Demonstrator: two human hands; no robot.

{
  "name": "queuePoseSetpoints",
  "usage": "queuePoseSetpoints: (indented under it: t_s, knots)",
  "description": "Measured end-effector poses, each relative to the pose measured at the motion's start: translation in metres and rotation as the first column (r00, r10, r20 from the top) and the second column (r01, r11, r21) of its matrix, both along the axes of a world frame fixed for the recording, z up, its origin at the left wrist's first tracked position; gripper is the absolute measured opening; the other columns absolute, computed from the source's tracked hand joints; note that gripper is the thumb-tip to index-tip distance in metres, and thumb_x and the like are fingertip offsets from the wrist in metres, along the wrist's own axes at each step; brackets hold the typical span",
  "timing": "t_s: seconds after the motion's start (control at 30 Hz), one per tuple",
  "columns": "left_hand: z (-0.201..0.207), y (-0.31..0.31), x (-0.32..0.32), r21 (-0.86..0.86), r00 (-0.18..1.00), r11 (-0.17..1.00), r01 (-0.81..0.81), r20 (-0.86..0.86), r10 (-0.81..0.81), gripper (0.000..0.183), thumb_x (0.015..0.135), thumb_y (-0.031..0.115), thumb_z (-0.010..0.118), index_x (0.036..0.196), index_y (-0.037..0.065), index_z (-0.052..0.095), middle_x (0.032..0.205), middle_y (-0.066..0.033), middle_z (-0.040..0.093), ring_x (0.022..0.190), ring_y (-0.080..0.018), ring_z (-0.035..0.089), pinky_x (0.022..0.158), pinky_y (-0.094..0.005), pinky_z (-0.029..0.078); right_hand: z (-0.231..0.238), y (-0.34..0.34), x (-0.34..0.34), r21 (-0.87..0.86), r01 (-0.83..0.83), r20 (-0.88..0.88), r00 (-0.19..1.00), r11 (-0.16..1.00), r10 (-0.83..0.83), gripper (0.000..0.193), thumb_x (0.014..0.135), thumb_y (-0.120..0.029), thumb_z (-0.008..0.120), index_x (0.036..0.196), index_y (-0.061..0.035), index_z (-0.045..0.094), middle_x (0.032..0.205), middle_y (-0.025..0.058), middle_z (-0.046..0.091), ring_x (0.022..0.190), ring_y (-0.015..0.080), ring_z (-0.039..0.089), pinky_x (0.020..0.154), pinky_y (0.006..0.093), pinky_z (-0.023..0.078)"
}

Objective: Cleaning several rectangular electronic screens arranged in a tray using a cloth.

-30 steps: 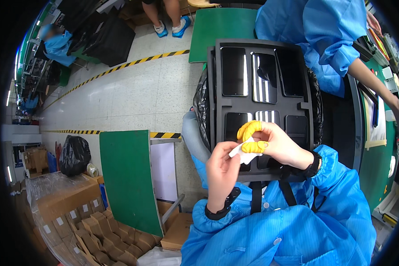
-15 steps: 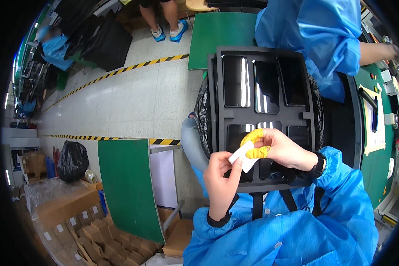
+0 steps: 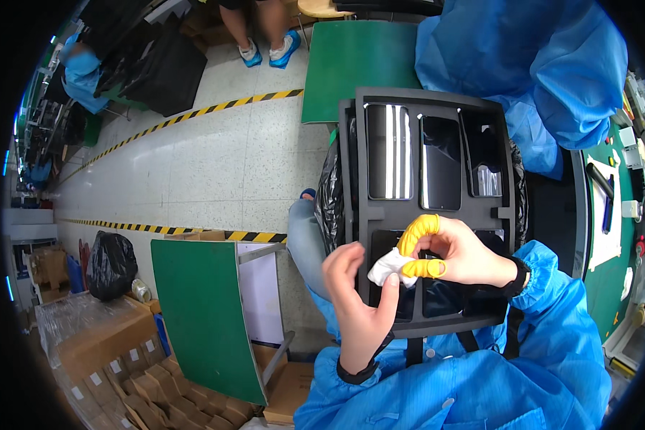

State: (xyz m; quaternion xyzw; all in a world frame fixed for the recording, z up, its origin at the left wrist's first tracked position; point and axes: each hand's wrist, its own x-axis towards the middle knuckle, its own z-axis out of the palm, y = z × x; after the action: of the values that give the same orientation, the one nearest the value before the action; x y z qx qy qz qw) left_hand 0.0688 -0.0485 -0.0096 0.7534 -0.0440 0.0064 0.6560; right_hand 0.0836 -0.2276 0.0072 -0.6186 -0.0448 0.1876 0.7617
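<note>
My right hand (image 3: pixel 469 254) wears yellow finger cots on its thumb and index finger. Pinched between those two is a small crumpled white wipe (image 3: pixel 390 266). My left hand (image 3: pixel 358 301) is open beside it, fingers apart, with its thumb tip at the wipe's lower edge; whether they touch I cannot tell. Both hands are over a black tray (image 3: pixel 423 213) with several compartments. Dark glossy phone-shaped panels lie in it, such as a far left panel (image 3: pixel 389 154), a far middle panel (image 3: pixel 441 163) and a far right panel (image 3: pixel 482 158). My hands partly hide the near row.
A co-worker in a blue smock (image 3: pixel 523 57) stands just beyond the tray. Green worktops lie at the far side (image 3: pixel 358 64), on the right (image 3: pixel 616 287) and on the left (image 3: pixel 201 315). Cardboard boxes (image 3: pixel 107 337) and a black bag (image 3: pixel 113 265) are at the lower left.
The left fingers have spread away from the wipe, which both hands were gripping. The wipe is more bunched up in the right fingers. The co-worker's forearm has gone from sight.
</note>
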Motion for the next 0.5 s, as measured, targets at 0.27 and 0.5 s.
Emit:
queuePoseSetpoints:
  t_s: [0.27,0.5]
  knots:
    - [0.006,-0.004,-0.006,-0.212,0.976,0.973,0.088,-0.176,-0.127,0.017,0.082,-0.006,0.061,0.094,-0.004,0.049,0.094,-0.0093,0.054,0.084,-0.0136,0.061,0.074,-0.0229,0.051,0.000,0.002,0.001,-0.450,0.222,0.559,0.825,0.865,0.079,0.020,0.074,-0.003,0.069,0.092,-0.0016,0.062,0.095,0.0112,0.058,0.083,0.0265,0.061,0.072,0.0319,0.051]
    - [0.020,-0.009,-0.012,-0.375,0.960,0.927,0.034,-0.246,-0.134,0.021,0.086,-0.005,0.055,0.106,-0.008,0.048,0.102,-0.0118,0.054,0.089,-0.0158,0.061,0.081,-0.0256,0.050,0.006,-0.005,-0.003,-0.447,0.221,0.573,0.815,0.867,0.088,0.027,0.074,-0.004,0.069,0.100,-0.0044,0.062,0.099,0.0141,0.060,0.088,0.0287,0.062,0.075,0.0338,0.051]
